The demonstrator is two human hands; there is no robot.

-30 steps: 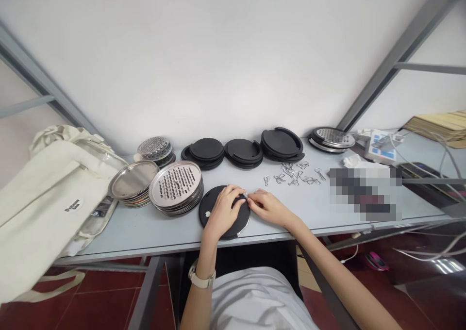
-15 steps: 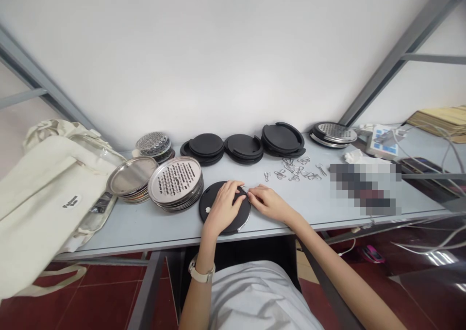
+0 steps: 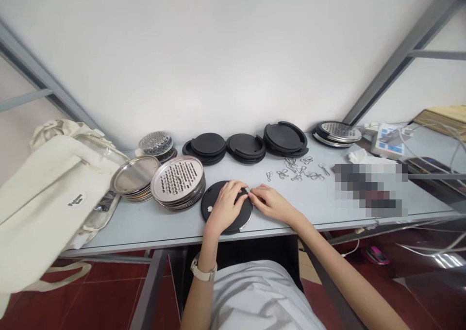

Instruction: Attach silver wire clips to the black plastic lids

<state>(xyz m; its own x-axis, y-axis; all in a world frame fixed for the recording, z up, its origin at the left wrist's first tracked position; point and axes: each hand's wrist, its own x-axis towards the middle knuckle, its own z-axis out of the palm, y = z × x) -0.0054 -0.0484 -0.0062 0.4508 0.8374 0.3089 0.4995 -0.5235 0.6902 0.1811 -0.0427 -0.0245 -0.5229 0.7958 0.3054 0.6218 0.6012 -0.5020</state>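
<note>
On the left, a big cream bag point(image 3: 43, 199) lies over the end of the tabletop point(image 3: 145, 228), and its strap hangs down past the edge. Next comes a stack of smooth metal plates point(image 3: 134, 172), then a stack of plates with holes point(image 3: 178, 179), just beside it. A wide strip of tabletop runs between these stacks and the front edge. Behind them sits a pile of bumpy metal discs point(image 3: 156, 143), near the wall point(image 3: 225, 53).

In the middle, a black disc point(image 3: 240, 218) lies flat, very near the front edge. Three piles of black round holders point(image 3: 245, 145) stand behind it by the wall, with some room between.

The left hand point(image 3: 229, 203) comes up from below and lies over the black disc, palm down, fingers bent. It presses on top; I can't tell if it grips. A pale watch point(image 3: 204, 271) is on that wrist. The right hand point(image 3: 269, 201) comes in from the right, low, with thumb and fingertips pinched on a small shiny piece point(image 3: 248, 190) at the disc's edge.

Farther right, metal clips point(image 3: 294, 169) lie scattered behind the right hand. A wide stretch of tabletop spreads from that arm to a blurred patch point(image 3: 371, 189). Black-rimmed graters point(image 3: 338, 132) sit at the back.
</note>
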